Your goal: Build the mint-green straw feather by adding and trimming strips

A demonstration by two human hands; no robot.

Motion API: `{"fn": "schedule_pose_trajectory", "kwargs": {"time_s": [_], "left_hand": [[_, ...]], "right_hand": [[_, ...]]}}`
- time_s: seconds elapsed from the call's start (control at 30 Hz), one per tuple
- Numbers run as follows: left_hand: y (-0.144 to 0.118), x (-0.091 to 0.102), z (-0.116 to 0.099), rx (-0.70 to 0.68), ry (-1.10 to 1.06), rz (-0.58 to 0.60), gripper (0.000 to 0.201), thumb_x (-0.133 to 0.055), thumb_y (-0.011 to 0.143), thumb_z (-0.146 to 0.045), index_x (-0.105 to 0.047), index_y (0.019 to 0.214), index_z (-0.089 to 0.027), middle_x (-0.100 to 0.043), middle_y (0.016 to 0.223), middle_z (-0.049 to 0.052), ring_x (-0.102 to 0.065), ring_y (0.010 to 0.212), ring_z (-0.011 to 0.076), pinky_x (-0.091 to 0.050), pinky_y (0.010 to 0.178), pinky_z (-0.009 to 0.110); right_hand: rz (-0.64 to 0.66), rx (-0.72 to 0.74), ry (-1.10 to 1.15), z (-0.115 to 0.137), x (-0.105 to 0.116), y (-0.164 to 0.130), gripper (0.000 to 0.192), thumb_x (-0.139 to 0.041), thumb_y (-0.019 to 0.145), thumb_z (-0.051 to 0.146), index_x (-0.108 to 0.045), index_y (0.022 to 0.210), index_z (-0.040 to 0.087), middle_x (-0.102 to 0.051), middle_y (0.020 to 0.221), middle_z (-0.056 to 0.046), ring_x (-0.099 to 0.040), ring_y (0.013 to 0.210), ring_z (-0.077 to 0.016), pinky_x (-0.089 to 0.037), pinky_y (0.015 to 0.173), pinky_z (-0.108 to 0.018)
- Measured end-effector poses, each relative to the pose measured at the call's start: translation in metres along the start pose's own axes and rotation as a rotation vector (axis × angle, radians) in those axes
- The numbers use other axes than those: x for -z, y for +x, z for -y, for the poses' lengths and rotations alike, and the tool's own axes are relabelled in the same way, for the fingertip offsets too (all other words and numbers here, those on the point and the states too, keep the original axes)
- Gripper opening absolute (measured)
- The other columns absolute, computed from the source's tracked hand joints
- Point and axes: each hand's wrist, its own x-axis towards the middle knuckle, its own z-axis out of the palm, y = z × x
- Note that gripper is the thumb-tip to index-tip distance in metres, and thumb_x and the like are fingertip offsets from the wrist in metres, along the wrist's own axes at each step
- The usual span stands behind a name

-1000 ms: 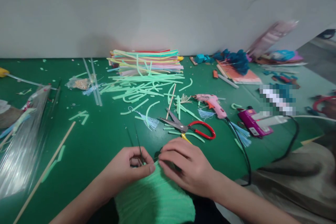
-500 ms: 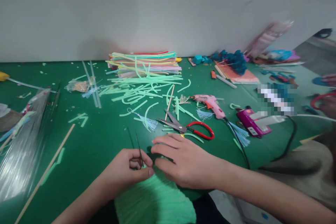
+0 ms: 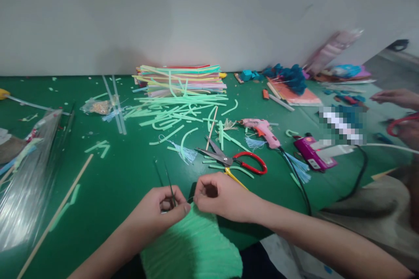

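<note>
A light green, ribbed, fuzzy fan-shaped piece (image 3: 193, 246), apparently made of pipe cleaners, hangs at the front edge, its narrow end up. My left hand (image 3: 153, 207) is closed on that narrow end, thumb against curled fingers. From between its fingers a thin dark wire (image 3: 169, 178) sticks up. Just beside it, my right hand (image 3: 222, 196) is closed in a pinch at the top of the fan, on what looks like another stretch of dark wire. The exact grip is partly hidden by the fingers. Red-handled scissors (image 3: 250, 163) lie open beyond my right hand.
Loose green pipe cleaners (image 3: 173, 113) lie before a coloured bundle (image 3: 183, 80). To the right are a pink glue gun (image 3: 262, 130) and a purple power block (image 3: 314, 152). Wooden sticks (image 3: 59, 209) and clear plastic (image 3: 29, 192) lie left. A co-worker's hand (image 3: 397, 97) shows far right.
My right hand has drawn its spread fingers into a pinch at the fan's top, uncovering a yellow handle by the scissors. My left hand keeps its hold. A co-worker's hand has reached in at right.
</note>
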Motion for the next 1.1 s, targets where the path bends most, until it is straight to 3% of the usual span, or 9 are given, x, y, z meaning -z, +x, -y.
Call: {"fn": "schedule_pose_trajectory", "kwargs": {"time_s": [0.2, 0.33, 0.4, 0.5, 0.6, 0.67, 0.83, 0.93, 1.1], "left_hand": [[0.000, -0.001, 0.001, -0.007, 0.010, -0.001, 0.020, -0.061, 0.076, -0.035, -0.054, 0.068, -0.018, -0.033, 0.054, -0.010, -0.027, 0.053, 0.0093, -0.021, 0.051, 0.024], [-0.001, 0.003, -0.002, -0.017, 0.004, 0.000, 0.018, -0.061, 0.076, -0.035, -0.060, 0.081, -0.017, -0.037, 0.058, -0.009, -0.031, 0.053, 0.0094, -0.022, 0.051, 0.024], [-0.001, 0.005, -0.004, -0.015, 0.002, 0.009, 0.020, -0.061, 0.075, -0.033, -0.062, 0.088, -0.018, -0.036, 0.058, -0.010, -0.031, 0.053, 0.0094, -0.022, 0.051, 0.024], [-0.001, 0.007, -0.005, -0.011, -0.006, 0.028, 0.023, -0.062, 0.074, -0.034, -0.064, 0.088, -0.017, -0.039, 0.059, -0.009, -0.032, 0.053, 0.0091, -0.023, 0.051, 0.023], [-0.001, 0.007, -0.006, -0.011, -0.029, 0.032, 0.031, -0.064, 0.071, -0.034, -0.066, 0.098, -0.017, -0.053, 0.071, -0.005, -0.034, 0.053, 0.0078, -0.025, 0.050, 0.022], [0.000, 0.007, -0.005, -0.005, -0.041, 0.038, 0.034, -0.064, 0.071, -0.034, -0.067, 0.102, -0.018, -0.058, 0.076, -0.004, -0.032, 0.051, 0.0069, -0.024, 0.049, 0.022], [0.002, 0.006, -0.003, -0.005, -0.032, 0.016, 0.032, -0.065, 0.070, -0.034, -0.071, 0.097, -0.017, -0.055, 0.063, -0.006, -0.032, 0.050, 0.0078, -0.026, 0.049, 0.022], [0.001, 0.006, -0.003, 0.003, -0.031, 0.012, 0.031, -0.065, 0.071, -0.033, -0.071, 0.096, -0.017, -0.059, 0.066, -0.004, -0.034, 0.052, 0.0080, -0.027, 0.050, 0.022], [0.000, 0.005, -0.004, 0.024, -0.078, 0.045, 0.029, -0.066, 0.072, -0.034, -0.072, 0.096, -0.018, -0.067, 0.081, 0.000, -0.047, 0.060, 0.0107, -0.034, 0.057, 0.023]], "right_hand": [[-0.159, 0.103, -0.334, 0.007, -0.003, -0.008, 0.004, -0.064, 0.069, 0.020, -0.061, 0.069, 0.018, -0.049, 0.055, 0.007, -0.041, 0.052, -0.0074, -0.027, 0.046, -0.020], [-0.131, 0.153, -0.213, 0.002, 0.004, -0.018, 0.015, -0.066, 0.077, 0.027, -0.064, 0.090, 0.020, -0.063, 0.072, 0.003, -0.055, 0.060, -0.0096, -0.041, 0.052, -0.019], [-0.206, 0.179, -0.171, -0.003, 0.003, -0.023, 0.016, -0.067, 0.079, 0.028, -0.063, 0.092, 0.020, -0.067, 0.080, 0.001, -0.060, 0.065, -0.0109, -0.047, 0.056, -0.020], [-0.395, 0.336, -0.307, -0.009, -0.005, -0.027, 0.015, -0.069, 0.080, 0.030, -0.064, 0.090, 0.020, -0.068, 0.080, -0.001, -0.063, 0.069, -0.0134, -0.051, 0.062, -0.024], [-0.518, 0.574, -0.477, -0.012, -0.017, -0.026, 0.013, -0.066, 0.084, 0.026, -0.065, 0.095, 0.018, -0.070, 0.088, -0.005, -0.065, 0.081, -0.0173, -0.053, 0.073, -0.030], [-0.557, 0.664, -0.570, -0.013, -0.022, -0.024, 0.010, -0.061, 0.086, 0.020, -0.065, 0.095, 0.017, -0.070, 0.088, -0.007, -0.065, 0.083, -0.0181, -0.053, 0.074, -0.031], [-0.602, 0.768, -0.776, -0.015, -0.026, -0.019, 0.008, -0.057, 0.085, 0.012, -0.065, 0.088, 0.015, -0.070, 0.079, -0.008, -0.064, 0.074, -0.0192, -0.052, 0.071, -0.032], [-0.602, 0.700, -0.669, -0.016, -0.024, -0.019, 0.010, -0.056, 0.085, 0.012, -0.065, 0.086, 0.015, -0.069, 0.077, -0.007, -0.064, 0.073, -0.0184, -0.051, 0.070, -0.030], [-0.448, 0.280, -0.259, -0.010, -0.018, -0.020, 0.011, -0.056, 0.082, 0.019, -0.066, 0.077, 0.019, -0.067, 0.069, 0.000, -0.060, 0.061, -0.0127, -0.046, 0.057, -0.022]]}}
